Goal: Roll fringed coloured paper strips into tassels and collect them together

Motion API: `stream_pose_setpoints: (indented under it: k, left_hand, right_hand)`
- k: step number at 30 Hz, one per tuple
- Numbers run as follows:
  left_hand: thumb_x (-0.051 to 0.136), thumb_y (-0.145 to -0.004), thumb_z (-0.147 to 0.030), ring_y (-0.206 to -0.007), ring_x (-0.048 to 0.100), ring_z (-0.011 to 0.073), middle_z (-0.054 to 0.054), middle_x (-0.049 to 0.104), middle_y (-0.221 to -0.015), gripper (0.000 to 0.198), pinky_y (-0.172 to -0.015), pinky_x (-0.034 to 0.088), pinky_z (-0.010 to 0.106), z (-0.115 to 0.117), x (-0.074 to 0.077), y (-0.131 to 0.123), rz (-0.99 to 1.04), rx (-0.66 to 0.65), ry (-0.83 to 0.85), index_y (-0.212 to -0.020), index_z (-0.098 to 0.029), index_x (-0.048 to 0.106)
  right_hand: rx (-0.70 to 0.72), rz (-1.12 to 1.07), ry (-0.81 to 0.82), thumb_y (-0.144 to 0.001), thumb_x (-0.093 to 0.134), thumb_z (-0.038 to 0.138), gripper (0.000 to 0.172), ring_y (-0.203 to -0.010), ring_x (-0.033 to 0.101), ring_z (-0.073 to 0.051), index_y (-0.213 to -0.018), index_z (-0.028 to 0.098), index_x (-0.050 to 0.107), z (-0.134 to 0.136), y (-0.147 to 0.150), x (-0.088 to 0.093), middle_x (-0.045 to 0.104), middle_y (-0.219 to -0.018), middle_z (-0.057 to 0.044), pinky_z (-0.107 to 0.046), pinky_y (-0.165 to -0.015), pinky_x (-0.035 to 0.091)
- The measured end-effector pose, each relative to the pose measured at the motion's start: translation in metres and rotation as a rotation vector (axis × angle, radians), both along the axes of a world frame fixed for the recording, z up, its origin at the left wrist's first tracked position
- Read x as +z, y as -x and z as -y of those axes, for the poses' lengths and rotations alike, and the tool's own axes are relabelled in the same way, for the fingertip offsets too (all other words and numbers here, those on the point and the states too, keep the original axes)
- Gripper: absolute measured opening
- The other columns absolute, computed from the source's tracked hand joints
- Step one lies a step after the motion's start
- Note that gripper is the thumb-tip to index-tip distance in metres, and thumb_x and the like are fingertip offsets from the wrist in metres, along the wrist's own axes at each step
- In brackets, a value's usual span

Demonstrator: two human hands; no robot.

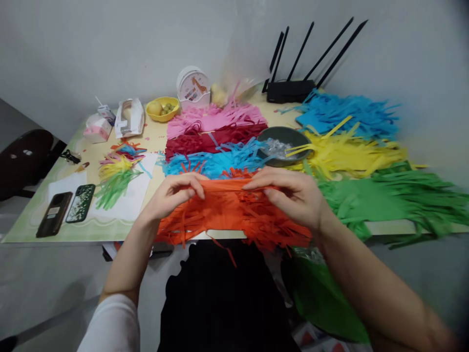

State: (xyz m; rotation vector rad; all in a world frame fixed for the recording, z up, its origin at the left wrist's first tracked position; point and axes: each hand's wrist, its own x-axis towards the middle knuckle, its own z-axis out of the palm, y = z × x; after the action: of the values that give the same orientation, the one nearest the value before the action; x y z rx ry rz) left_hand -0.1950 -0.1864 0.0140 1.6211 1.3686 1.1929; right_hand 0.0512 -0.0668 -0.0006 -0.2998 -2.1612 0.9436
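Observation:
A sheet of orange fringed paper (pixel 223 210) lies at the table's front edge, its upper edge lifted and held taut between both hands. My left hand (pixel 179 193) pinches that edge at its left part, thumb below and fingers on top. Toward the right, my right hand (pixel 289 195) grips the same edge with bent fingers. Orange strips hang over the table's front, and one thin strip dangles lower. Just behind the hands lies blue fringed paper (pixel 216 161), with dark red fringed paper (pixel 216 139) and pink fringed paper (pixel 220 120) farther back.
A dark bowl (pixel 284 133) of small clear pieces stands behind my right hand. Yellow (pixel 351 154), green (pixel 370 198) and blue fringed stacks (pixel 348 117) lie right, before a black router (pixel 291 91). Two phones (pixel 54 214), a multicoloured tassel bunch (pixel 119 171) and a yellow fruit bowl (pixel 163 116) are left.

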Motion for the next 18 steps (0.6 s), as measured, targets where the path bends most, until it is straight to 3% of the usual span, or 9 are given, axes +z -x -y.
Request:
stream_pose_setpoints:
  k: [4, 8, 11, 15, 18]
  left_hand:
    - [0.064, -0.089, -0.035, -0.104, 0.067, 0.023, 0.01, 0.074, -0.111, 0.025, -0.095, 0.046, 0.032, -0.009, 0.012, -0.009, -0.263, 0.018, -0.015, -0.105, -0.018, 0.071]
    - [0.06, -0.092, -0.036, -0.073, 0.064, 0.0157, 0.004, 0.073, -0.08, 0.025, -0.072, 0.045, 0.025, -0.017, 0.015, -0.019, -0.409, -0.132, 0.111, -0.087, -0.016, 0.073]
    - [0.058, -0.093, -0.034, -0.066, 0.059, 0.0129, 0.001, 0.071, -0.075, 0.026, -0.066, 0.042, 0.023, -0.017, 0.013, -0.024, -0.423, -0.096, 0.138, -0.084, -0.014, 0.072]
    - [0.062, -0.09, -0.032, -0.062, 0.057, 0.0113, 0.001, 0.07, -0.069, 0.024, -0.061, 0.041, 0.022, -0.013, 0.011, -0.024, -0.416, -0.016, 0.12, -0.082, -0.014, 0.073]
    - [0.064, -0.088, -0.033, -0.062, 0.062, 0.0124, 0.003, 0.073, -0.071, 0.023, -0.061, 0.047, 0.022, -0.011, 0.007, -0.019, -0.195, 0.046, 0.145, -0.084, -0.013, 0.075]
  right_hand:
    - [0.048, 0.073, -0.186, -0.081, 0.049, 0.009, 0.037, -0.084, 0.071, -0.018, -0.099, 0.027, 0.076, 0.007, -0.001, 0.007, 0.076, -0.094, -0.003, -0.03, -0.079, 0.056]
    - [0.093, 0.152, -0.24, -0.086, 0.051, 0.014, 0.031, -0.087, 0.072, -0.018, -0.104, 0.024, 0.074, 0.009, -0.001, 0.012, 0.076, -0.101, -0.005, -0.028, -0.079, 0.056]
    - [-0.005, 0.279, -0.131, -0.09, 0.06, 0.027, 0.03, -0.095, 0.073, -0.021, -0.119, 0.021, 0.07, 0.006, 0.001, 0.014, 0.076, -0.11, -0.007, -0.03, -0.082, 0.056]
    - [-0.058, 0.364, 0.051, -0.091, 0.061, 0.031, 0.018, -0.077, 0.073, -0.02, -0.093, 0.021, 0.076, 0.003, 0.005, 0.011, 0.078, -0.086, -0.005, -0.029, -0.071, 0.054]
    - [-0.073, 0.255, 0.272, -0.089, 0.063, 0.033, 0.02, -0.07, 0.073, -0.02, -0.091, 0.02, 0.078, 0.003, 0.008, 0.005, 0.077, -0.078, -0.004, -0.029, -0.068, 0.055]
